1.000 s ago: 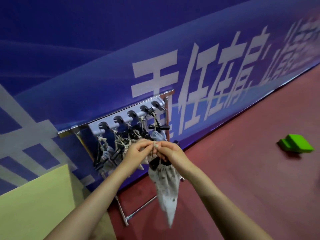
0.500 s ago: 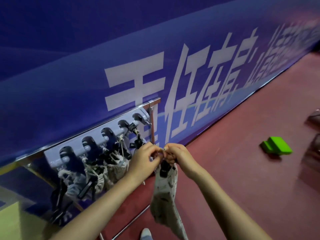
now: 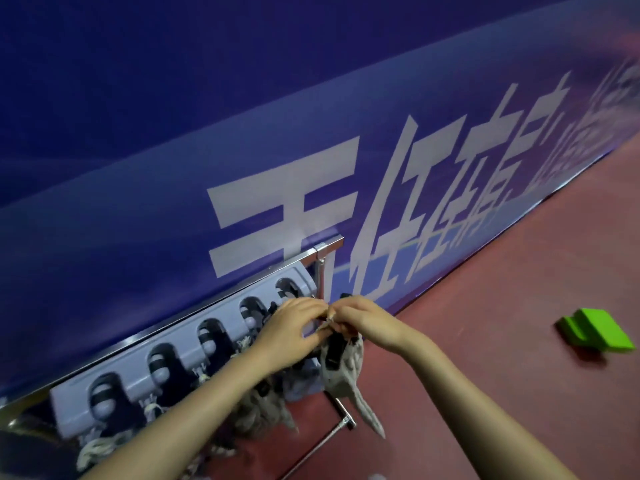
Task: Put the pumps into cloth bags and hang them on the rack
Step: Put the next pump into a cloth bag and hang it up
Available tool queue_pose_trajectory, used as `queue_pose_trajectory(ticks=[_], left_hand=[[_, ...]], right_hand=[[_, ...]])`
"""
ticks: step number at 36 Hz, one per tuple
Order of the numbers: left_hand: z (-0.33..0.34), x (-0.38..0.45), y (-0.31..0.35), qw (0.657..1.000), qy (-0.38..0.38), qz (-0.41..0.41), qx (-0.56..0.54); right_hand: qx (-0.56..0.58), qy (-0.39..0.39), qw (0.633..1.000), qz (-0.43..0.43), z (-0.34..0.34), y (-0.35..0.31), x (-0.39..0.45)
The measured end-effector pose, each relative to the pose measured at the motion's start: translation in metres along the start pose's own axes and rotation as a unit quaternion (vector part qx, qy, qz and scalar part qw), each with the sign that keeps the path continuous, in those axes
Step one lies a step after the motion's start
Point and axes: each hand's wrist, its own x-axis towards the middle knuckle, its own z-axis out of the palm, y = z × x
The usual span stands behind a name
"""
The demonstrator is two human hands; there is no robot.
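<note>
Both sets of fingertips meet at one spot: the left hand and the right hand pinch the drawstring at the neck of a patterned cloth bag, fingers curled tight on the cord, knuckles touching. Directly under the fingers the bag hangs, its pointed lower end trailing down and to the right. A black pump handle pokes out of the bag's mouth just below the pinch.

Just behind the fingertips sits the right end of the grey hook rack, a strip of arched slots, fixed to a chrome frame whose corner stands above the hands. To the left of and below the left wrist, other filled cloth bags hang in a bunch from the slots by knotted cords. Behind everything runs a blue banner with white characters. Well apart to the right of the right hand, a green block lies on the red floor.
</note>
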Motion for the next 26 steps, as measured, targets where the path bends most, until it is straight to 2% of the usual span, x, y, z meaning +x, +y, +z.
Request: queue_pose_trajectory(ticks=[4, 7, 14, 17, 21, 26], left_hand=[[0.003, 0.018, -0.006, 0.997, -0.025, -0.019, -0.066], [0.005, 0.027, -0.013, 0.996, -0.036, -0.056, -0.067], [0.013, 0.039, -0.018, 0.979, -0.024, -0.202, 0.027], [0.023, 0.04, -0.019, 0.967, -0.028, -0.244, 0.066], [0.03, 0.044, -0.013, 0.953, 0.01, -0.298, 0.056], [0.048, 0.033, -0.004, 0.924, -0.004, -0.348, 0.157]], right_hand=[[-0.014, -0.035, 0.999, -0.014, -0.021, 0.01, 0.025], [-0.025, -0.068, 0.997, -0.016, -0.039, 0.022, 0.048], [-0.036, -0.154, 0.987, -0.023, -0.059, 0.056, 0.097], [-0.047, -0.193, 0.98, -0.018, -0.057, 0.07, 0.111], [-0.028, -0.23, 0.972, -0.02, -0.056, 0.086, 0.126], [-0.037, -0.297, 0.954, -0.026, -0.055, 0.099, 0.131]])
